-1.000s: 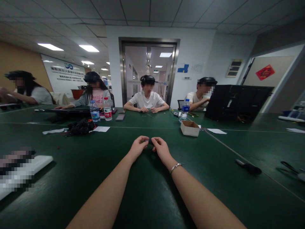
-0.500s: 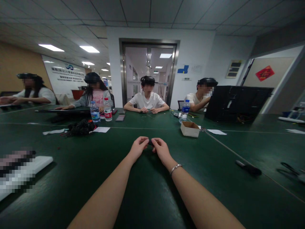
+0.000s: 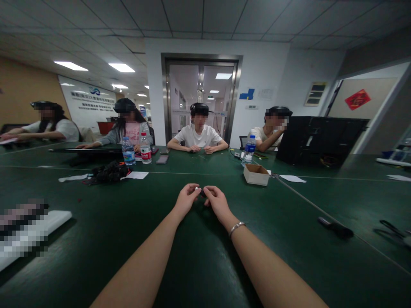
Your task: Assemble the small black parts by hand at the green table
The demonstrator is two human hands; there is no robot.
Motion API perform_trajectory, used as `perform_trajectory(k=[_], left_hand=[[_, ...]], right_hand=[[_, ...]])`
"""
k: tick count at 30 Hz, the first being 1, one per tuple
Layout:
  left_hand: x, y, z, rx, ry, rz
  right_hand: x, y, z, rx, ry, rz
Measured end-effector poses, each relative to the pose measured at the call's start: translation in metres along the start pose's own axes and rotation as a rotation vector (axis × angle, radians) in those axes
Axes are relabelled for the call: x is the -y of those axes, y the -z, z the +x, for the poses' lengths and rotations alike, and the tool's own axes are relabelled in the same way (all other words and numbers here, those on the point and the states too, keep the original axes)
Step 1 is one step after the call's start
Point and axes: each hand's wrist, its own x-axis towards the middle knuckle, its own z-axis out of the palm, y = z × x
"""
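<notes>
My left hand (image 3: 186, 199) and my right hand (image 3: 217, 199) meet just above the green table (image 3: 205, 256), both with fingers pinched. Between their fingertips is a small dark object (image 3: 202, 193), mostly covered by the fingers. A small light, shiny bit (image 3: 197, 188) shows by my left thumb. Whether it belongs to the dark object or is a separate piece, I cannot tell. A silver bracelet (image 3: 236, 228) circles my right wrist.
An open cardboard box (image 3: 256, 177) and a water bottle (image 3: 249, 150) stand ahead to the right. Two more bottles (image 3: 145, 150) and a bundle of black cables (image 3: 111, 172) are ahead left. Several people sit across the table, one (image 3: 199, 136) directly opposite. A black-handled item (image 3: 335, 226) lies right.
A light, shiny bit now shows at my left fingertips, where only the dark object was visible before. Both hands have stayed in nearly the same place.
</notes>
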Motion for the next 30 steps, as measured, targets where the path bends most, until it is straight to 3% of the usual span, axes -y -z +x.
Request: perform_trajectory(k=[6, 17, 23, 30], left_hand=[[-0.0031, -0.0052, -0.001, -0.07, 0.018, -0.084], [-0.0007, -0.0024, -0.001, 0.0, 0.002, -0.027], [-0.0011, -0.0018, 0.0, -0.045, 0.019, -0.026], [0.006, 0.0003, 0.0032, -0.038, 0.035, 0.366]], right_hand=[[-0.0013, -0.0028, -0.0008, 0.088, -0.009, 0.015], [0.0003, -0.0023, 0.0011, 0.08, -0.037, -0.02], [0.0009, -0.0028, -0.001, 0.03, 0.006, -0.022], [0.0023, -0.0009, -0.0017, -0.023, -0.001, -0.077]])
